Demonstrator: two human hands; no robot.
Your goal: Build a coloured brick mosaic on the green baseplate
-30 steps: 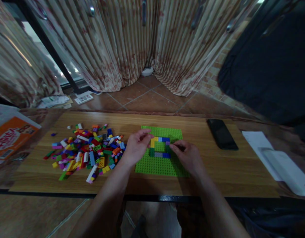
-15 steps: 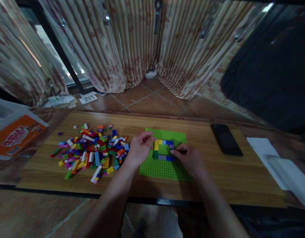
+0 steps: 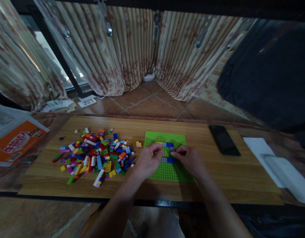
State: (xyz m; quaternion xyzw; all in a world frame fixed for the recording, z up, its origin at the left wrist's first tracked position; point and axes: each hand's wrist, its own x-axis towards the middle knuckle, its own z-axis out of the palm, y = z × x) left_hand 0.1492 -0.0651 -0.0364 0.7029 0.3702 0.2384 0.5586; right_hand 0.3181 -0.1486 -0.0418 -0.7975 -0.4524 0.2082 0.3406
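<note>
A green studded baseplate [image 3: 164,173] lies on the wooden table, with blocks joined in a rectangular outline on it. Its far side shows blue bricks [image 3: 168,144], and its near side has grey-lavender and blue bricks [image 3: 170,160]. My left hand [image 3: 150,158] covers the left side of the outline. Its thumb and fingers are closed in a pinch, and whatever lies between them is hidden. At the right side, by a purple brick [image 3: 171,148], my right hand [image 3: 189,158] also has its fingertips closed. I cannot make out what they hold.
A heap of loose coloured bricks [image 3: 100,155] spreads over the table's left part. A small yellow brick [image 3: 139,144] lies between heap and baseplate. A black phone [image 3: 224,140] and white papers [image 3: 266,162] are to the right. A box with an orange label [image 3: 21,140] stands far left.
My left hand has moved right, from the baseplate's left edge onto the block outline, covering its left side. My right hand stays at the outline's right side. The view has shifted slightly.
</note>
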